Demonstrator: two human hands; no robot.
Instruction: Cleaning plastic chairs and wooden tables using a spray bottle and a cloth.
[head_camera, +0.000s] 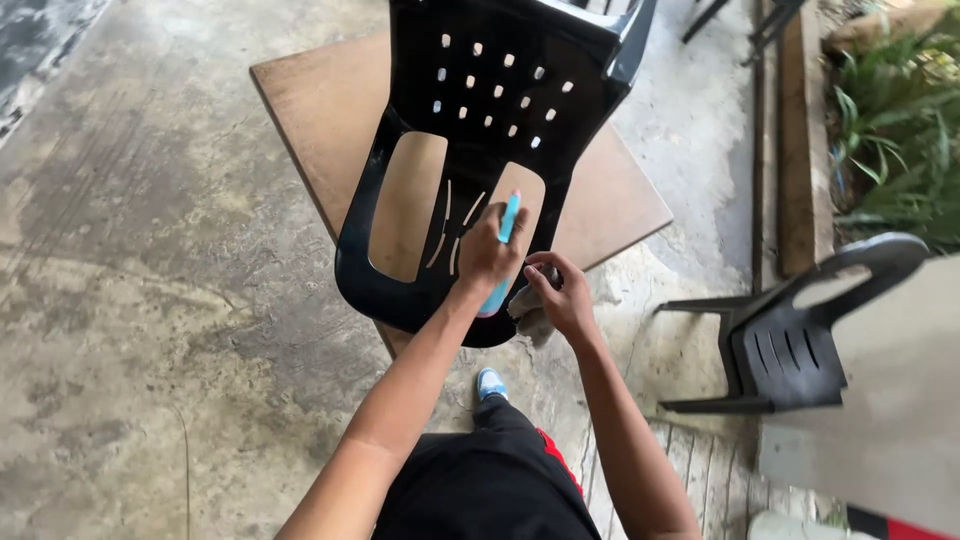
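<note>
A black plastic chair (480, 120) lies tipped over on a brown wooden board (320, 110), its backrest toward me. My left hand (487, 252) grips a slim light-blue tool (508, 220), held against the backrest between its openings. My right hand (560, 295) sits just to the right at the backrest's rim, pinching a greyish cloth (530, 318) that hangs below it.
A second dark plastic chair (800, 330) lies on its side at the right, next to a pale wall or slab (890, 400). Green plants (900, 130) grow behind a wooden kerb. My blue shoe (490, 382) stands on the concrete floor (150, 300).
</note>
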